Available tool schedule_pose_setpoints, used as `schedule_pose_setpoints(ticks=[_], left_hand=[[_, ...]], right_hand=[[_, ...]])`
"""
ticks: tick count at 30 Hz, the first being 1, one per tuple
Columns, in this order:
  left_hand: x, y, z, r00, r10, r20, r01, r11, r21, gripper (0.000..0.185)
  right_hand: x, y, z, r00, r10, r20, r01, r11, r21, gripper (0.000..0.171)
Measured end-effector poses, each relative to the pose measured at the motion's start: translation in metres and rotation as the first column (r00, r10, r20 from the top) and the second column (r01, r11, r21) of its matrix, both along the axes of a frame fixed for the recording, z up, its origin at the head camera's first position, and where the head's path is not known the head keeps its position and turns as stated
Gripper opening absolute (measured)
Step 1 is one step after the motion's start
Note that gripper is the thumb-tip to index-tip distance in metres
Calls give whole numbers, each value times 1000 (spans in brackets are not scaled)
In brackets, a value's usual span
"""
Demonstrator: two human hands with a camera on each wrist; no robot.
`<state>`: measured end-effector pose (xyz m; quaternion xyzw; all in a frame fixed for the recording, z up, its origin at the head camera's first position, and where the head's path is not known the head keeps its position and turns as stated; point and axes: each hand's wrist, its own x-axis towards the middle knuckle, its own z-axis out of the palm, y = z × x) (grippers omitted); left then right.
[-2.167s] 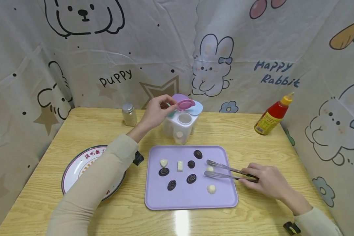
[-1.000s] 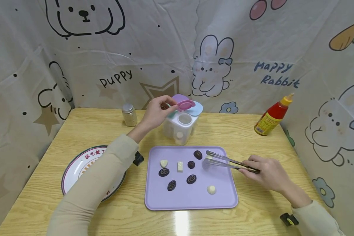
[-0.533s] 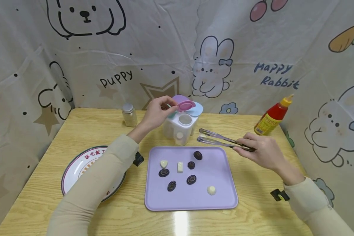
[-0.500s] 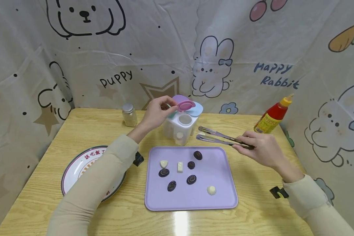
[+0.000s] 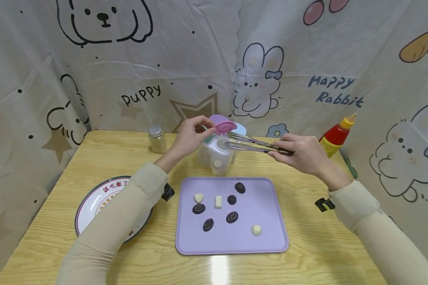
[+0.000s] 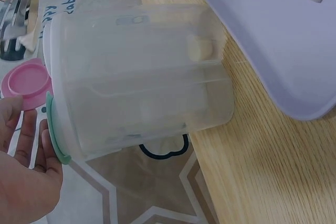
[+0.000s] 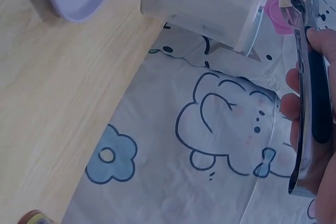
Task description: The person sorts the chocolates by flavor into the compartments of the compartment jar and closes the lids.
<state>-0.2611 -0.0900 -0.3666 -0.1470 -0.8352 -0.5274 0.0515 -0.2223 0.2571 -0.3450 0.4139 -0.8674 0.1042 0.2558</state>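
The right hand (image 5: 303, 153) is gripping the tongs (image 5: 253, 144), which have risen from the tray (image 5: 267, 237) and are now reaching over the open jar (image 5: 219, 156); 1 white candy has left the tray, likely being dropped in. The left hand (image 5: 189, 136) is pinching the pink lid (image 5: 224, 126) up.

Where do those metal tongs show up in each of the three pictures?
Head view: the tongs lie centre-right, held by the right hand, tips above the clear container.
Left wrist view: only the tips of the tongs show, top left corner.
Right wrist view: the tongs run down the right edge.
Shared landmark: the pink lid, also seen at and, next to the tong tips.
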Motion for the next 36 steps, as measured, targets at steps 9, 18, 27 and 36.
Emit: schedule_pose_setpoints(ticks=[9, 18, 27, 36], left_hand=[[2, 1, 2, 1000, 4, 26, -5, 1000, 1, 17], [2, 2, 2, 1000, 9, 20, -9, 1000, -2, 16], [1, 0, 0, 1000, 12, 7, -12, 1000, -16, 17], [3, 0, 2, 1000, 17, 12, -17, 1000, -17, 17]], right_hand=[[-14, -12, 1, 1000, 1, 10, -1, 1000, 26, 35], [-14, -11, -2, 998, -19, 54, 17, 999, 42, 44], [2, 0, 3, 998, -50, 49, 47, 998, 43, 77], [43, 30, -1, 996, -77, 46, 74, 995, 71, 82]])
